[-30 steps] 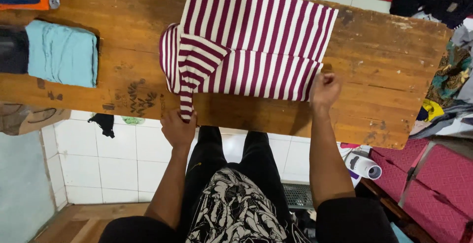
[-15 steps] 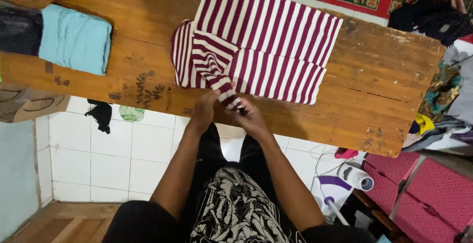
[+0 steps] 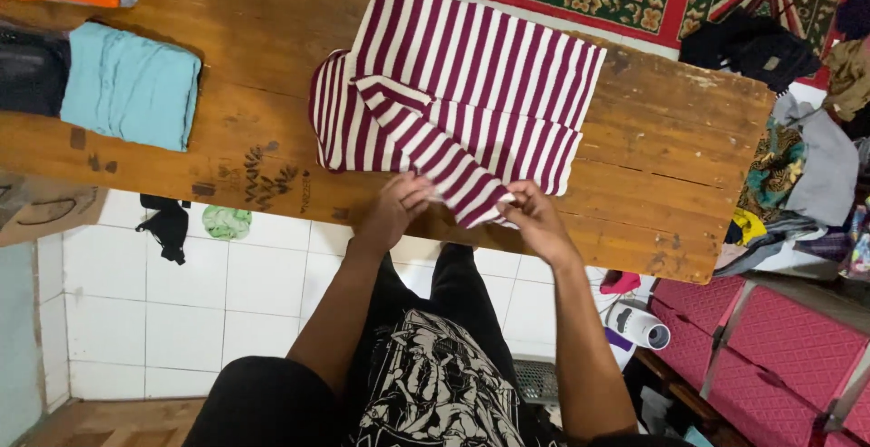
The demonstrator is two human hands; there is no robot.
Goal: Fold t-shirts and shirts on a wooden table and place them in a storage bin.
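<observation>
Head camera looks straight down on a wooden table [image 3: 689, 166] where a maroon-and-white striped shirt [image 3: 489, 67] lies partly folded, its body reaching toward 12 o'clock and its collar end bunched at 9 o'clock. The long sleeve [image 3: 444, 162] runs diagonally across the shirt from about 10 o'clock down to 5 o'clock, ending at the near table edge. Both hands hold that cuff end: the left hand [image 3: 396, 207] pinches the sleeve's edge between thumb and fingers on the 9 o'clock side, and the right hand [image 3: 535, 216] pinches the cuff tip on the 3 o'clock side, fingers pressed together on the cloth.

Judging from how it lies, the sleeve could slide off the table edge if either pinch loosens, since the cuff overhangs the tiled floor [image 3: 227, 293]. A pull on the sleeve may also drag the folded body askew, because nothing weighs the shirt down.

At 9 o'clock a folded light-blue garment [image 3: 131, 85] sits well apart from the shirt, with a dark folded one [image 3: 32, 71] touching it. A heap of loose clothes [image 3: 797, 157] lies off the table at 3 o'clock.

The fingertips under the cuff are hidden by the cloth, so how much fabric each hand has gathered cannot be told. The shirt's far hem hangs past the table edge at 12 o'clock, out of sight, and the stack at the upper left corner is cut off
</observation>
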